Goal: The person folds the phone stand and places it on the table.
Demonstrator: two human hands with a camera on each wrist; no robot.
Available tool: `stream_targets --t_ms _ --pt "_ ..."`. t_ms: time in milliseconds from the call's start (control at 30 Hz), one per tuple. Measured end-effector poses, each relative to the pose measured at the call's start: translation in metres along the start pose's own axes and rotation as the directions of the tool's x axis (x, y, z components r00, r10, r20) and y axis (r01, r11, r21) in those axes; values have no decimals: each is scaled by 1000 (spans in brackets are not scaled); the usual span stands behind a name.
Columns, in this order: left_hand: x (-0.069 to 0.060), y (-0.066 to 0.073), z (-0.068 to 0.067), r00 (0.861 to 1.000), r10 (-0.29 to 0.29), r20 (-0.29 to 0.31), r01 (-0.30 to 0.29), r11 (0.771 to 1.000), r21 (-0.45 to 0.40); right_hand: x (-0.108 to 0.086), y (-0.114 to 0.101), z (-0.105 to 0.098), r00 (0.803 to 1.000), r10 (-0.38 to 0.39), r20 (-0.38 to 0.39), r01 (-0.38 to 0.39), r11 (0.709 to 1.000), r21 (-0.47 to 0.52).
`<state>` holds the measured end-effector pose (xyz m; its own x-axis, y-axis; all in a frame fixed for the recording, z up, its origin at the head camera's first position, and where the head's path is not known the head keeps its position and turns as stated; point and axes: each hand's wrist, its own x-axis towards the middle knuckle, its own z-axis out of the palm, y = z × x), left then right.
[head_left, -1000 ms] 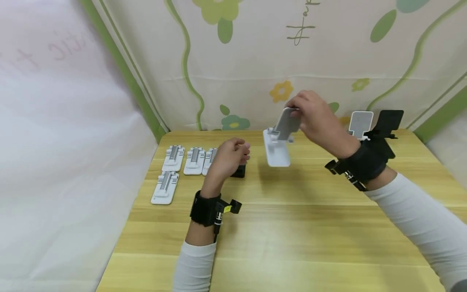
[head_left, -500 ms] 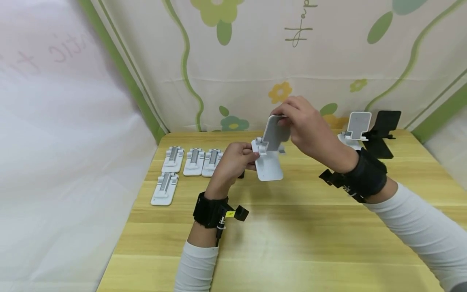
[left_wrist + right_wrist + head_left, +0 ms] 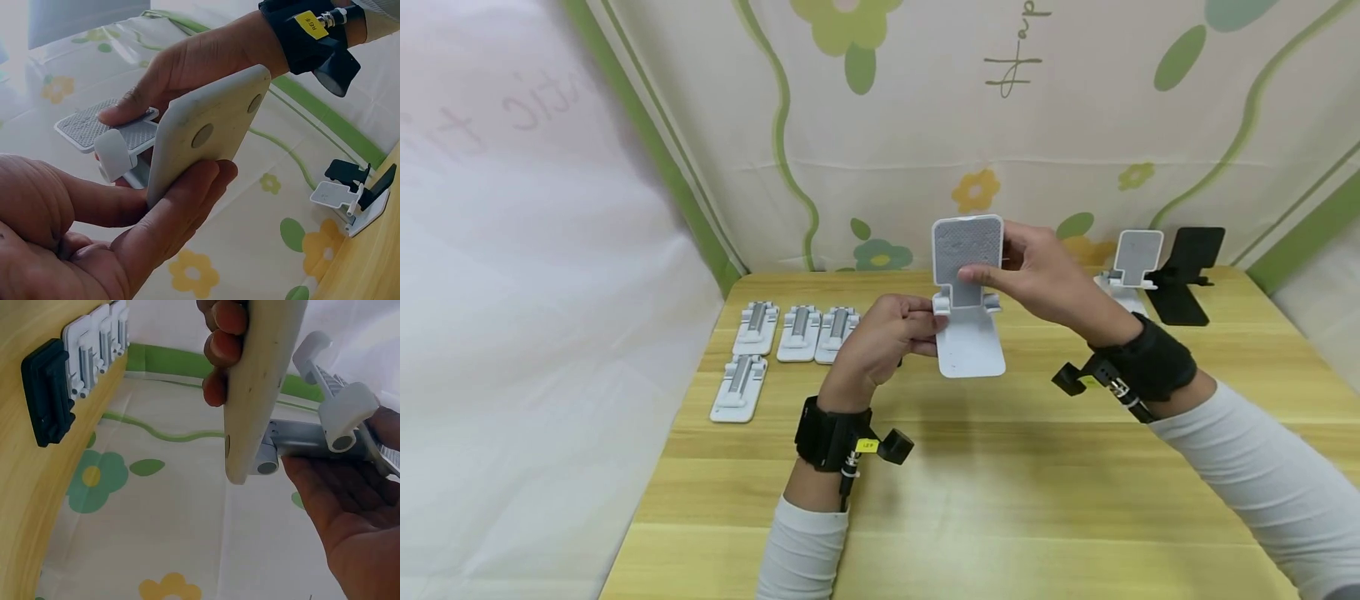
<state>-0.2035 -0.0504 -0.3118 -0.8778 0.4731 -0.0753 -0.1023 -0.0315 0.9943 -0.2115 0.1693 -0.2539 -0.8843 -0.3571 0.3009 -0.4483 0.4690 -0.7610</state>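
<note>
While both hands have it, the white folding phone stand is up off the wood-grain table, near the table's back edge and in front of the flower-print cloth. Left hand pinches the side edge of the base plate, thumb on the top face, fingers curled against the underside, gap only as wide as the plate. Right hand has the upper plate by its right edge, thumb flat on the grey textured pad, fingers behind. Stand is unfolded: upper plate swung up from the base on a silver hinge arm. Underside carries round grey feet (two visible from the left wrist). Left of the hands, three folded white stands sit in a row, with a fourth folded white stand just in front of the row's left end. One folded black stand sits beside the row's right end, mostly hidden by the left hand from the head view. At right rear, an unfolded white stand and an unfolded black stand are side by side on the table.
</note>
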Motion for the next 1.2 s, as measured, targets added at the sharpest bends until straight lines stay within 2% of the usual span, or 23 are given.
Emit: stream_targets --t_ms 133,300,500,600,667,733,800,867,1000,1067,1133,1200 --pt "-2 2 2 1000 -5 -4 5 1000 -1 -1 0 3 996 -68 -57 65 996 -56" --pt "-3 3 3 1000 -2 2 2 1000 10 0 3 7 982 -144 -122 130 985 -116" --pt "-2 1 4 1000 0 -13 1 1000 30 -1 3 8 981 -148 -123 137 986 -93" --pt "-1 -1 3 1000 -2 -29 3 999 41 -1 -2 8 968 -214 -130 195 970 -143" --pt "0 -2 2 999 -5 -39 7 999 53 -1 -9 7 942 -302 -144 268 940 -213" --pt "0 -3 1 999 -5 -46 9 997 71 -2 -17 6 904 -401 -150 344 889 -301" --pt "1 -4 0 999 1 -52 3 996 87 -3 -25 6 871 -469 -149 388 840 -379" --pt "1 -5 0 998 8 -59 -3 995 97 -5 -33 5 856 -499 -137 402 808 -431" --pt "1 -5 -1 997 16 -72 -8 995 102 -7 -40 6 850 -512 -125 395 777 -491" --pt "1 -5 -2 997 17 -77 -9 995 102 -9 -40 8 837 -533 -125 404 755 -516" --pt "1 -4 -3 997 13 -81 -5 995 97 -12 -38 12 808 -577 -120 432 718 -546" --pt "0 -3 -4 995 11 -97 -2 996 89 -16 -34 18 766 -635 -104 476 668 -571"
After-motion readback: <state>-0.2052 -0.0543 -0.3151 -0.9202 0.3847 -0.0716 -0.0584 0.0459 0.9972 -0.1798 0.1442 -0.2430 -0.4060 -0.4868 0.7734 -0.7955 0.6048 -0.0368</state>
